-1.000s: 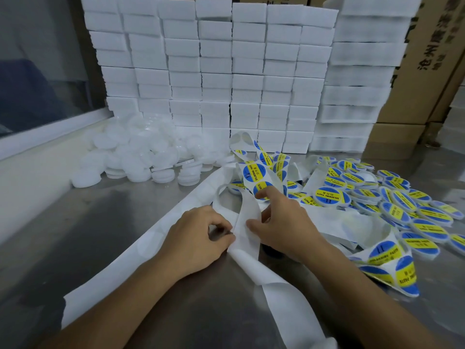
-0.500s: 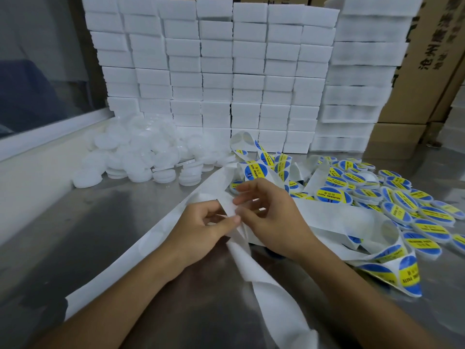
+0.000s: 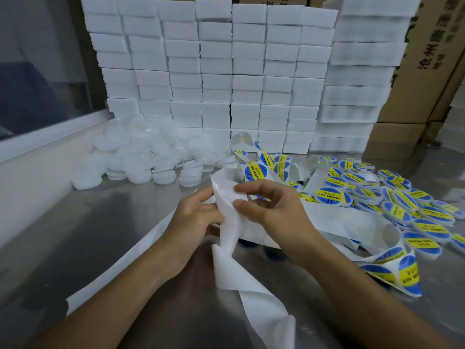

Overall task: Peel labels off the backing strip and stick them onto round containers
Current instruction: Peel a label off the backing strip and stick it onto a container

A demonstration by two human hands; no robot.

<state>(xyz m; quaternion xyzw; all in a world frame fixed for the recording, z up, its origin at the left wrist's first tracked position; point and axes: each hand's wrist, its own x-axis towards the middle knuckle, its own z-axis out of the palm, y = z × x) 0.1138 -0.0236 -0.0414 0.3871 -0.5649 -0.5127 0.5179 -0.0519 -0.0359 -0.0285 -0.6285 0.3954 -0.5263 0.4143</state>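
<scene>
Two bare hands work at the middle of a metal worktop (image 3: 75,235). The left hand (image 3: 195,220) and the right hand (image 3: 274,212) both hold the white backing strip (image 3: 227,222), which rises between them in a loose fold. The right hand's grip is a pinch: thumb and forefinger close on the upper edge of the strip. The left hand's fingers curl toward the strip from the other side; its grip touches the paper, though the contact point is partly hidden.

From the hands the bare strip runs two ways: one length lies flat toward the lower left, another twists toward the lower edge of the view. Behind the right hand, the unpeeled part of the strip loops upward, carrying round blue-and-yellow labels (image 3: 255,172).

Labelled round containers (image 3: 392,205) lie in a heap at the right. Plain white containers (image 3: 141,157) are piled at the left rear. A wall of stacked white blocks (image 3: 246,71) stands behind them, with cardboard cartons (image 3: 432,59) at the far right.
</scene>
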